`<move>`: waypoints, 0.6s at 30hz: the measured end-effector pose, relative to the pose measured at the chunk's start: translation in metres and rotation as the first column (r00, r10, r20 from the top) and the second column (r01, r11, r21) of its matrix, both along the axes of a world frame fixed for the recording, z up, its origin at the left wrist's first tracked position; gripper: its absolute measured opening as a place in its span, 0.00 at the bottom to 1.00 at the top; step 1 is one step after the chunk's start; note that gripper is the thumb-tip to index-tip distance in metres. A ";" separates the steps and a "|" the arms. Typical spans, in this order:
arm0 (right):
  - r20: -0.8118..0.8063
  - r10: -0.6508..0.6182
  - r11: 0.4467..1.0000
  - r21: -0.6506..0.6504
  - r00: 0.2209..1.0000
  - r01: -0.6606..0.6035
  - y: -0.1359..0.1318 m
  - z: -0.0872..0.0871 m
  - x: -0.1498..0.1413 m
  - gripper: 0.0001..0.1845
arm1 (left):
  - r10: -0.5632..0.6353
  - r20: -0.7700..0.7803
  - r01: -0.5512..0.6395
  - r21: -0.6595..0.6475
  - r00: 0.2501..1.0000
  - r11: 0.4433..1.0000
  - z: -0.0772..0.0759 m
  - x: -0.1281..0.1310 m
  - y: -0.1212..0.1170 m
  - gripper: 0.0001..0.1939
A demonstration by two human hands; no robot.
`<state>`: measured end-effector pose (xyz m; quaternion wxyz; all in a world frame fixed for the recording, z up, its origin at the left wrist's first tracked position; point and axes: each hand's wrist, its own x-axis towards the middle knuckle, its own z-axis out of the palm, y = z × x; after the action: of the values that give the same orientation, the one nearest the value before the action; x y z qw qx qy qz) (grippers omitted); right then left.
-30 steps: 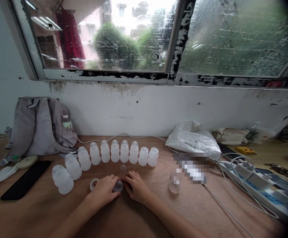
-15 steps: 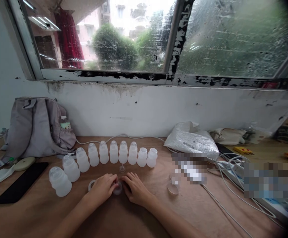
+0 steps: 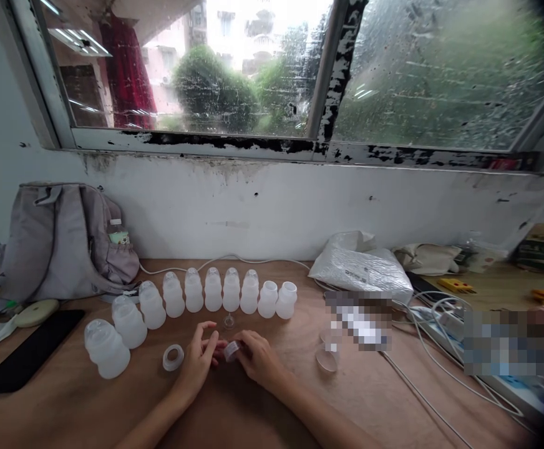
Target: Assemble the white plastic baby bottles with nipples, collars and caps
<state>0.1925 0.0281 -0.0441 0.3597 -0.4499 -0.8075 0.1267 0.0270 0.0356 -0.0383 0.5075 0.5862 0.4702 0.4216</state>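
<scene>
Between my thumb and fingers, my right hand [image 3: 259,358] holds a small translucent bottle collar [image 3: 231,350] tilted on its side, just above the table. My left hand [image 3: 200,355] is beside it, palm turned inward and fingers apart; its lower fingertips come close to the collar, and whether they touch it I cannot tell. Another collar ring [image 3: 166,358] lies flat left of my left hand. A clear bottle nipple [image 3: 228,321] stands beyond both hands. Behind is a curved row of frosted baby bottles [image 3: 213,292], most with clear domed tops; two at the right end, including this bottle [image 3: 286,300], are open-topped.
Clear domed caps [image 3: 327,359] lie to the right. A silver padded bag [image 3: 363,265], cables [image 3: 417,380] and a power strip occupy the right side. On the left are a grey backpack [image 3: 68,243], a black phone-like slab [image 3: 31,352] and a round cream object [image 3: 37,313].
The collar has been lifted from low between my hands and tipped on its side in my right hand. My left hand has opened and drawn back left, uncovering the ring beside it.
</scene>
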 end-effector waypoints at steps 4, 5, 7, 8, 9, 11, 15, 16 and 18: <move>-0.118 -0.112 0.994 -0.021 0.987 0.111 0.004 -0.003 0.002 0.08 | -0.069 -0.032 0.073 0.127 0.997 0.989 0.009 0.006 -0.010 0.15; -0.144 -0.137 0.991 -0.022 0.980 0.135 0.004 -0.002 0.002 0.06 | -0.090 -0.044 0.096 0.161 0.995 0.982 0.009 0.010 -0.012 0.14; -0.177 -0.195 0.981 -0.031 0.965 0.193 0.003 -0.001 0.003 0.03 | -0.113 -0.059 0.123 0.218 0.992 0.968 0.007 0.019 -0.014 0.12; -0.185 -0.225 0.974 -0.039 0.957 0.222 0.003 -0.001 0.004 0.02 | -0.107 -0.068 0.120 0.237 0.992 0.964 0.005 0.024 -0.014 0.13; -0.190 -0.249 0.968 -0.048 0.950 0.245 0.002 -0.001 0.004 0.01 | -0.087 -0.080 0.105 0.247 0.993 0.963 0.002 0.029 -0.014 0.13; -0.199 -0.273 0.962 -0.060 0.941 0.267 0.000 -0.002 0.006 0.02 | -0.020 -0.114 0.047 0.245 0.993 0.968 -0.002 0.040 -0.014 0.13; -0.205 -0.308 0.951 -0.048 0.929 0.305 -0.002 -0.005 0.013 0.02 | 0.073 -0.161 -0.033 0.238 0.984 0.971 -0.001 0.058 -0.016 0.10; -0.203 -0.318 0.948 -0.045 0.926 0.316 -0.002 -0.006 0.016 0.01 | 0.084 -0.167 -0.040 0.250 0.982 0.968 0.000 0.061 -0.018 0.10; -0.199 -0.336 0.941 -0.039 0.921 0.335 -0.003 -0.006 0.021 0.02 | 0.094 -0.177 -0.042 0.281 0.980 0.959 0.003 0.067 -0.023 0.11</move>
<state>0.2135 0.0253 -0.0504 0.4555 -0.5671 -0.6773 0.1101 0.0940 0.0128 -0.0357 0.3592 0.6718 0.4730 0.4426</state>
